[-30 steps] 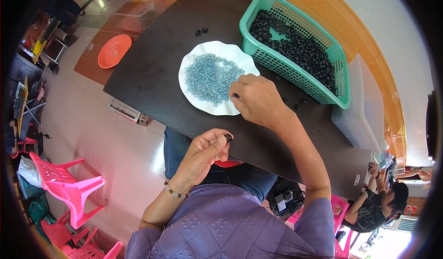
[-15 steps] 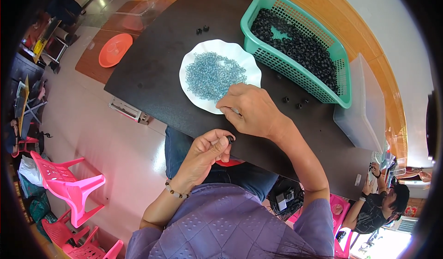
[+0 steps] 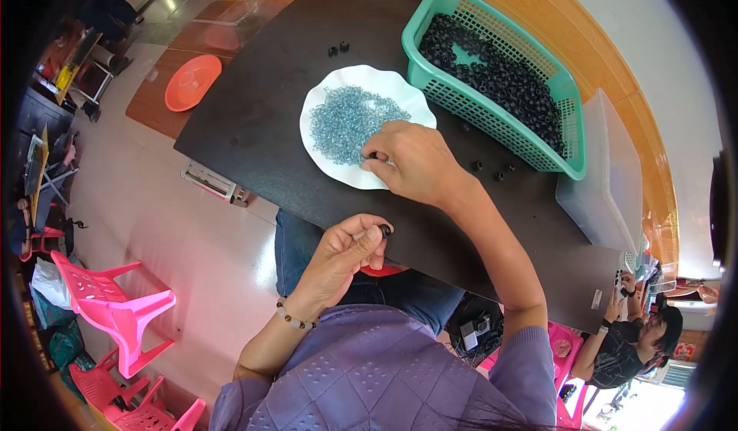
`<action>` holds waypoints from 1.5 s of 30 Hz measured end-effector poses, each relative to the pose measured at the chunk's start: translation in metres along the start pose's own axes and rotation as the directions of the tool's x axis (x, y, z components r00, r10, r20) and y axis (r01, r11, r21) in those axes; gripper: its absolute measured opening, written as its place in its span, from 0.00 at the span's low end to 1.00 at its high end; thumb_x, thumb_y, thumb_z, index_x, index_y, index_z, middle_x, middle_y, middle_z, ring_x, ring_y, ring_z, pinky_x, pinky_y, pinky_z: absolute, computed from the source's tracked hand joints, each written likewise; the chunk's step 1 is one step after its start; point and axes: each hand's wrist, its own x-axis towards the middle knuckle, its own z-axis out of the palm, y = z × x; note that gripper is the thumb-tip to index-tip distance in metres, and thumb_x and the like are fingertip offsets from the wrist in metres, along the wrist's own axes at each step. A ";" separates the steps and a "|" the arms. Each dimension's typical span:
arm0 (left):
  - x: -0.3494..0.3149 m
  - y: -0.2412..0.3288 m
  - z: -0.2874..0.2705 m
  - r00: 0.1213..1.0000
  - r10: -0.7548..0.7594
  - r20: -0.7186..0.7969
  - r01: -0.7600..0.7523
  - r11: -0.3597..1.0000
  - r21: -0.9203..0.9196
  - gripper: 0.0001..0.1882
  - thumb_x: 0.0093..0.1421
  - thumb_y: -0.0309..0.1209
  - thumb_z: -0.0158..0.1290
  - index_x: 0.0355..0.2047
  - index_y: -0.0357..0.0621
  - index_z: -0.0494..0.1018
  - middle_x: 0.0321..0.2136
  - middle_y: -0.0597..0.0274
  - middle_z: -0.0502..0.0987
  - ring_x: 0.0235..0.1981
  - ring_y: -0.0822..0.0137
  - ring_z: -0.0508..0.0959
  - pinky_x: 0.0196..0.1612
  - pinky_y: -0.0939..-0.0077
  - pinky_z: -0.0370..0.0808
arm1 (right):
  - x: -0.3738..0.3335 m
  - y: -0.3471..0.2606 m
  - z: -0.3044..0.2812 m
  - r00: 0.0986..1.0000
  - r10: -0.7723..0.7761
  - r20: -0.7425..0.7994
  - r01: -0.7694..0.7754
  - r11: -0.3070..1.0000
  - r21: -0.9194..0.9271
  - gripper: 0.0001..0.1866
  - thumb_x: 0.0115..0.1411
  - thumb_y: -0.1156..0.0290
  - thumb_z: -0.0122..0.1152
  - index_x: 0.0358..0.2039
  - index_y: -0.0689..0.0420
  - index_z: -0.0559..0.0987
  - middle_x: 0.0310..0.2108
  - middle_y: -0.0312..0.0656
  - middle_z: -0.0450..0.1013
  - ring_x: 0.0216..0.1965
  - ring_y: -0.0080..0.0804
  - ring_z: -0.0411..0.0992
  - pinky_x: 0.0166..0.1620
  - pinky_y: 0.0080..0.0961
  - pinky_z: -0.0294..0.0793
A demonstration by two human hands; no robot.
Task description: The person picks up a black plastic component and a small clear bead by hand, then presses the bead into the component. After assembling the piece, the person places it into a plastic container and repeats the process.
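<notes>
My left hand (image 3: pixel 346 250), near the table's front edge, pinches a small black ring-shaped part (image 3: pixel 386 231) between thumb and fingers. Reaching over the lower right of a white wavy-rimmed plate (image 3: pixel 415 112), my right hand (image 3: pixel 415 162) has thumb and fingers curled together at the edge of a heap of small clear blue beads (image 3: pixel 346 124). Something small and dark shows between those fingers; I cannot make out what it is, nor whether a bead is pinched there.
A green mesh basket (image 3: pixel 492 116) of many black parts (image 3: pixel 500 70) stands at the back right, beside a clear plastic bin (image 3: pixel 603 177). Loose black parts (image 3: pixel 477 165) lie on the dark table (image 3: pixel 254 116). Pink chairs (image 3: pixel 115 300) stand at left. Another person (image 3: pixel 630 339) sits at right.
My right hand has shifted slightly up and left, farther over the plate, with its fingers now at the beads. The left hand keeps its hold on the black part, almost unmoved.
</notes>
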 end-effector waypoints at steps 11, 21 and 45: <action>-0.001 0.001 -0.002 1.000 -0.008 0.011 0.008 1.000 -0.020 0.13 0.65 0.36 0.49 0.41 0.39 0.70 0.24 0.68 0.70 0.24 0.78 0.69 0.31 0.85 0.68 | 0.002 0.019 -0.014 0.988 0.101 -0.117 -0.107 0.993 -0.043 0.05 0.51 0.71 0.58 0.27 0.58 0.79 0.24 0.43 0.73 0.29 0.41 0.73 0.33 0.32 0.71; 0.001 -0.003 -0.005 0.999 0.011 0.030 -0.010 0.999 -0.032 0.12 0.64 0.36 0.51 0.42 0.41 0.72 0.26 0.71 0.73 0.25 0.81 0.72 0.30 0.89 0.70 | -0.005 0.010 -0.008 0.999 -0.040 0.003 0.040 0.998 -0.053 0.05 0.51 0.70 0.58 0.27 0.57 0.80 0.25 0.43 0.73 0.30 0.43 0.72 0.34 0.36 0.70; 0.000 0.003 0.001 1.000 -0.009 -0.020 0.008 0.998 -0.064 0.13 0.65 0.37 0.50 0.41 0.39 0.71 0.23 0.69 0.69 0.23 0.77 0.67 0.30 0.84 0.67 | -0.012 0.019 -0.030 0.957 0.285 0.057 -0.267 0.786 0.557 0.06 0.55 0.73 0.58 0.29 0.63 0.79 0.25 0.32 0.73 0.27 0.15 0.67 0.31 0.16 0.67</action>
